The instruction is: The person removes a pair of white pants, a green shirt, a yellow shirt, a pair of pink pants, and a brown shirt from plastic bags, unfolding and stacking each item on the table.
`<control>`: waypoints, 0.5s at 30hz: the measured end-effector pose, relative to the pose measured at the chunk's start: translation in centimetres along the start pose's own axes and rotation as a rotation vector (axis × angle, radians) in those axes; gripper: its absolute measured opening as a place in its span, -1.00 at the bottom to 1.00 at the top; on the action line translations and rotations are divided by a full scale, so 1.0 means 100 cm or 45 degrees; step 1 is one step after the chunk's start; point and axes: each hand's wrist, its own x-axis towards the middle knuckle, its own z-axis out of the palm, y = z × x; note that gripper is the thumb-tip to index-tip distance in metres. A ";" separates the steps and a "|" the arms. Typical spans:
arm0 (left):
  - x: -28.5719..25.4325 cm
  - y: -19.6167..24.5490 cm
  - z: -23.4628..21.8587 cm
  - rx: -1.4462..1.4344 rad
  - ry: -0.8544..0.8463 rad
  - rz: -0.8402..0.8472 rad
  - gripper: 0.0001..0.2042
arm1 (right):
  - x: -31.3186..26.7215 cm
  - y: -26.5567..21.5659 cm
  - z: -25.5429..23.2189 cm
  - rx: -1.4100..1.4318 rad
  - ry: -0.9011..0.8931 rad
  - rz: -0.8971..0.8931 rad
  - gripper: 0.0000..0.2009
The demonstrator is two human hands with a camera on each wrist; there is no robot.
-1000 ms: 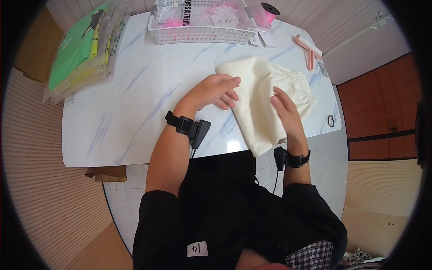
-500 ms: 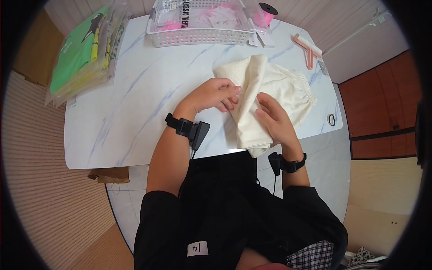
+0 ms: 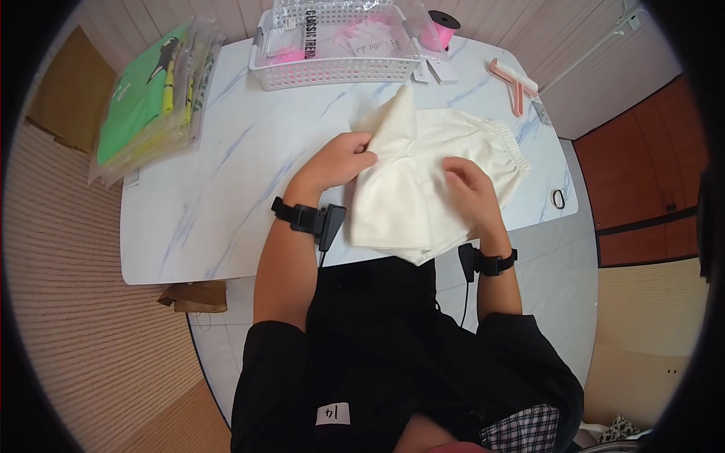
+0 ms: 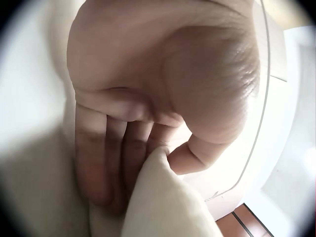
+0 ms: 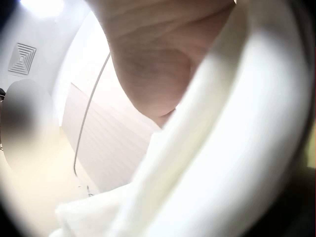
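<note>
Cream elastic-waist trousers [image 3: 393,215] lie folded on the marble-patterned table [image 3: 249,151], with the gathered waistband [image 3: 513,147] to the right. My left hand [image 3: 337,160] pinches a raised edge of the cloth between thumb and fingers at the left side. The left wrist view shows that pinched cloth [image 4: 163,202] rising to a peak at the thumb. Over the middle of the trousers is my right hand [image 3: 474,195], fingers loosely bent and holding nothing. In the right wrist view, a fold of cloth [image 5: 212,143] hides most of that hand's fingers.
A white basket [image 3: 340,73] with plastic packets and pink items stands at the back. Bagged garments [image 3: 143,106] are stacked at the left. A pink ribbon spool [image 3: 444,32], a pink-handled tool [image 3: 516,87] and a small black ring [image 3: 558,198] lie toward the right.
The upper layer of the trousers has swung leftward and lies folded over. My left hand has taken hold of its edge, while the right hand has come away from the fold.
</note>
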 end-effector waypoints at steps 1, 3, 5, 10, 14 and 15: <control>-0.006 0.007 -0.004 0.010 0.002 0.000 -0.79 | 0.002 0.002 -0.006 0.004 0.130 0.145 -0.79; -0.023 0.020 -0.011 -0.022 0.143 0.032 -0.76 | 0.005 0.001 -0.010 0.114 0.149 0.136 -0.81; -0.039 0.015 -0.032 0.055 0.135 0.040 -0.74 | 0.006 0.002 -0.013 0.358 0.141 0.191 -0.81; -0.091 0.005 -0.068 -0.073 0.311 -0.258 -0.80 | -0.003 0.004 -0.008 0.556 0.117 0.144 -0.82; -0.107 -0.020 -0.081 0.459 0.748 -0.412 -0.90 | -0.003 0.013 0.004 0.390 0.160 0.048 -0.82; -0.111 -0.024 -0.081 0.748 0.893 -0.281 -0.92 | -0.004 0.014 0.006 0.398 0.158 0.054 -0.82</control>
